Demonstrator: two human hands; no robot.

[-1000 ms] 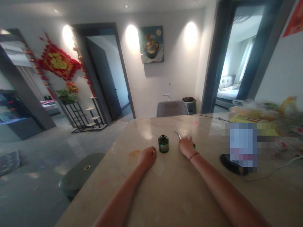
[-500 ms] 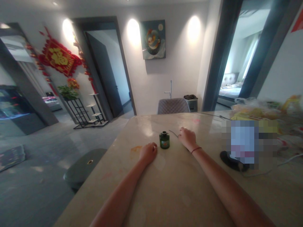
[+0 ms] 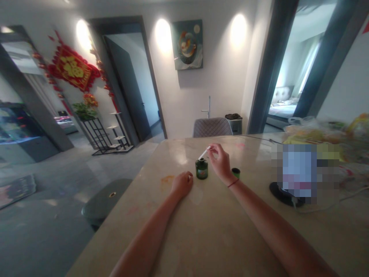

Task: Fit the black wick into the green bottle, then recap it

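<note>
Cream marble tabletop (image 3: pixel 219 238), working left to right. Left hand (image 3: pixel 182 184) rests palm-down, fingers loosely curled, holding nothing (orange stain (image 3: pixel 167 180) just beside it). Squat dark-green glass bottle (image 3: pixel 201 170) stands upright between both hands, so either can reach it. Right hand (image 3: pixel 220 163) is raised just beside the bottle, thumb and forefinger pinching a thin white stick (image 3: pixel 204 153) above its top, other fingers curled. Small round dark-green cap (image 3: pixel 235 172) sits just past the right wrist.
</note>
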